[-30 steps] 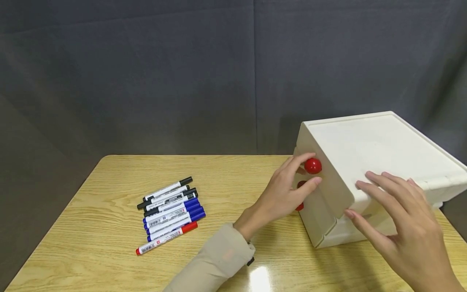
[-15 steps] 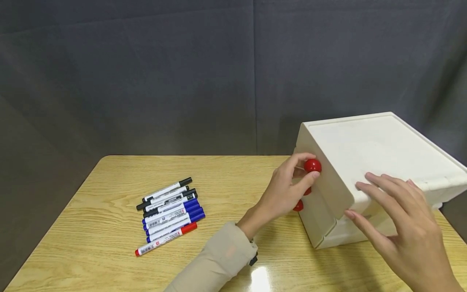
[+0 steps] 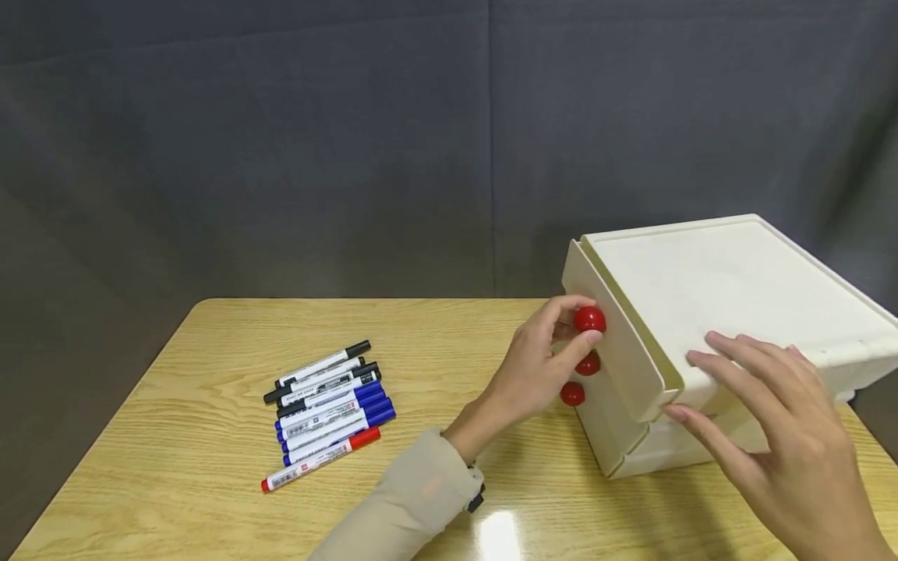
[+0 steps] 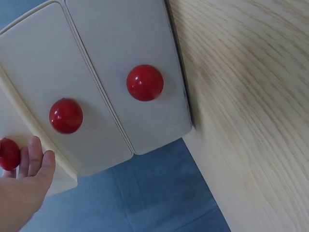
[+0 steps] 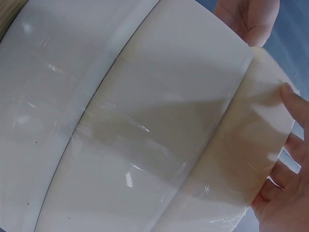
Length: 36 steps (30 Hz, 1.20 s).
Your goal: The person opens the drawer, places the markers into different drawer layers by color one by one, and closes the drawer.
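A white drawer cabinet (image 3: 737, 273) stands at the right of the table, with three round red knobs on its left-facing front. My left hand (image 3: 522, 370) pinches the top knob (image 3: 590, 319) between thumb and fingers. The top drawer (image 3: 627, 370) stands slightly out, leaving a narrow gap behind its front panel. Below it are the middle knob (image 4: 66, 116) and the bottom knob (image 4: 145, 82), on drawers that sit closed. My right hand (image 3: 793, 436) rests on the cabinet's near top edge, fingers spread on top and thumb (image 5: 292, 99) against the side.
Several whiteboard markers (image 3: 326, 413) with black, blue and red caps lie side by side on the wooden table (image 3: 189, 436), left of the cabinet. A dark grey curtain (image 3: 351, 156) hangs behind the table.
My left hand has closed on the top knob and moved a little left, and the top drawer has come out slightly with it. My right hand stays on the cabinet.
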{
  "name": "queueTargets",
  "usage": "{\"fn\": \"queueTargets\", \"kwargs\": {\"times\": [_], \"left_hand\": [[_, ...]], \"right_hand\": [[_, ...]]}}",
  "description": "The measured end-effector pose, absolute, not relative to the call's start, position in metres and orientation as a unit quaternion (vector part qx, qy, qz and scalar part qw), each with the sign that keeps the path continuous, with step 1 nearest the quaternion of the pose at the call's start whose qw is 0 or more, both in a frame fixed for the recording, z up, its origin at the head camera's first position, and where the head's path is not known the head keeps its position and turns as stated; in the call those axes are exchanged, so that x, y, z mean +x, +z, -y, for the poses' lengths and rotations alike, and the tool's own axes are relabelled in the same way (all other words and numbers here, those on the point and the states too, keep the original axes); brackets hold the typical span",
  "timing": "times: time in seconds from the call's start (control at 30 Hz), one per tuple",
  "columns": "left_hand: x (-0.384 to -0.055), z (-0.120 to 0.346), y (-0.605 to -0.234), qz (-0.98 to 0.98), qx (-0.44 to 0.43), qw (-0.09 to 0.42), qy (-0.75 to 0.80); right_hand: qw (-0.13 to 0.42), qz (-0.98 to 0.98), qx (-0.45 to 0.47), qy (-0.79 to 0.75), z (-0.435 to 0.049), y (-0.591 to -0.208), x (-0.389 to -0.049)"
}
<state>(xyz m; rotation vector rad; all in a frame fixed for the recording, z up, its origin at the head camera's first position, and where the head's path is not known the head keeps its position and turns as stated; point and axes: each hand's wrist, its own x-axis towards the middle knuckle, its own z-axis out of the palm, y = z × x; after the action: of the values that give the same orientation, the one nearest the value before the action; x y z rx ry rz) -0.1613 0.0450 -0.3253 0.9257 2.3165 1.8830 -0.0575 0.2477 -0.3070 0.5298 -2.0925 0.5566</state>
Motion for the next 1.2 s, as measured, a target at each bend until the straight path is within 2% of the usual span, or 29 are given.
{"fn": "queueTargets", "kwargs": {"times": [0.57, 0.97, 1.2], "left_hand": [[-0.159, -0.021, -0.324, -0.732, 0.31, 0.005, 0.606], [-0.16, -0.009, -0.325, -0.734, 0.308, -0.007, 0.605], [-0.159, -0.004, -0.325, -0.74, 0.297, -0.011, 0.603]], "right_hand": [[0.436, 0.848, 0.196, 0.229, -0.249, -0.309, -0.055], [0.465, 0.827, 0.216, 0.231, -0.243, -0.305, -0.059], [0.465, 0.827, 0.214, 0.234, -0.241, -0.306, -0.059]]}}
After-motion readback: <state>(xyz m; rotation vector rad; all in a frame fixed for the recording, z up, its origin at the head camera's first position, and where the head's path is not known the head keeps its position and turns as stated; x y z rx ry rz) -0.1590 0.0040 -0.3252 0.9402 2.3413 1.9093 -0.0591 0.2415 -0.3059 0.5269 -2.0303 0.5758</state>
